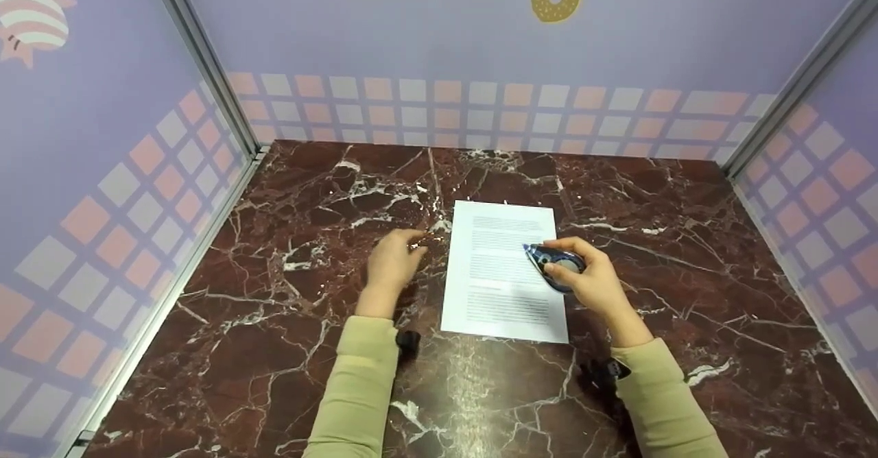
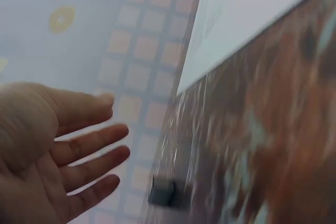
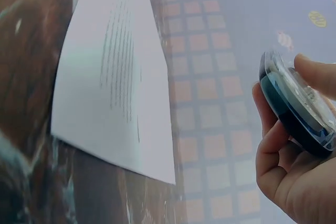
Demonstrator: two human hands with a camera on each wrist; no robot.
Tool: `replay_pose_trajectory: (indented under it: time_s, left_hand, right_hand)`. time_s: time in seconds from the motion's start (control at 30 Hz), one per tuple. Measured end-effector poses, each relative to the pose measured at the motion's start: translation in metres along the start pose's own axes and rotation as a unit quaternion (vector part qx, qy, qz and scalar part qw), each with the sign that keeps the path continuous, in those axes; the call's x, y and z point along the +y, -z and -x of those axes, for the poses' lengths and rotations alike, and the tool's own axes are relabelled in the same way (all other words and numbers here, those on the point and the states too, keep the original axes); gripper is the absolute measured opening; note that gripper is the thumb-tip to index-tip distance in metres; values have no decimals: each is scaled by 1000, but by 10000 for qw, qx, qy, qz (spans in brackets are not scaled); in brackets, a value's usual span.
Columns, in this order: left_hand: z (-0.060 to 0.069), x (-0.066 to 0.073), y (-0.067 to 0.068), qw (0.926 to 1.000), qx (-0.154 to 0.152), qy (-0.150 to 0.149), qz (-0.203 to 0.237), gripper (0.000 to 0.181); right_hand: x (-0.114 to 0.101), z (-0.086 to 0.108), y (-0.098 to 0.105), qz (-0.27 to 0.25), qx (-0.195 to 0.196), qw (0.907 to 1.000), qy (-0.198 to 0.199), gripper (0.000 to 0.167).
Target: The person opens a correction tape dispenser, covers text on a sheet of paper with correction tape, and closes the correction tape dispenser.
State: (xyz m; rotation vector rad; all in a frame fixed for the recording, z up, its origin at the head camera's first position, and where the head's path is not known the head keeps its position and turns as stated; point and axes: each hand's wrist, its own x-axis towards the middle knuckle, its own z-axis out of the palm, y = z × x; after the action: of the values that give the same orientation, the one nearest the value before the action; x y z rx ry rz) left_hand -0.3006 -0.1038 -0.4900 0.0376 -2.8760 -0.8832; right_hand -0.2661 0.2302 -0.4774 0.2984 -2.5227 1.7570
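A white sheet of paper (image 1: 458, 293) with printed lines of text lies on the table. Over its right edge, my right hand (image 1: 593, 276) holds a blue, partly see-through correction tape (image 1: 564, 281) between thumb and fingers, its tip pointing up and left. In the right wrist view the correction tape (image 3: 294, 103) is seen from the side, gripped at the image's right edge, apart from the paper (image 3: 94, 114). To the left of the sheet is my left hand (image 1: 392, 260), holding nothing. The left wrist view shows the left hand's fingers (image 2: 94, 142) loosely extended, away from the paper (image 2: 231, 19).
The dark red marbled table (image 1: 274, 376) reaches to purple panels (image 1: 439, 40) with pink and white squares at the back and both sides. Small dark wrist cameras (image 1: 407, 340) sit at the sleeves. A blurred dark block (image 2: 163, 191) shows low in the left wrist view.
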Motion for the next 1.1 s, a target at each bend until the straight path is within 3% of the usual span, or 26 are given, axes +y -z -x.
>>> replay_pose_trajectory:
  time_s: [0.17,0.4,0.53,0.93,1.03,1.1]
  left_hand:
    - [-4,-21,4,9988,53,493,42,43]
    - [-8,-32,0,9963,-514,669,-167,63]
    - [-6,-32,0,9942,-746,722,-283,64]
    - [-5,-33,-3,9942,-663,647,-537,42]
    - [-4,-27,0,9952,-664,653,-296,43]
    - [-2,-19,2,9966,-696,447,15,44]
  right_hand:
    - [-6,-2,-7,-189,-113,9997,76,38]
    - [-12,-3,-22,-421,-257,9985,248,37]
    - [-15,-3,-30,-523,-452,9970,351,37]
    - [-15,-1,-43,-571,-855,9935,495,36]
    - [-15,0,-43,-554,-880,9933,509,36]
    - [-16,0,-43,-554,-873,9934,497,36]
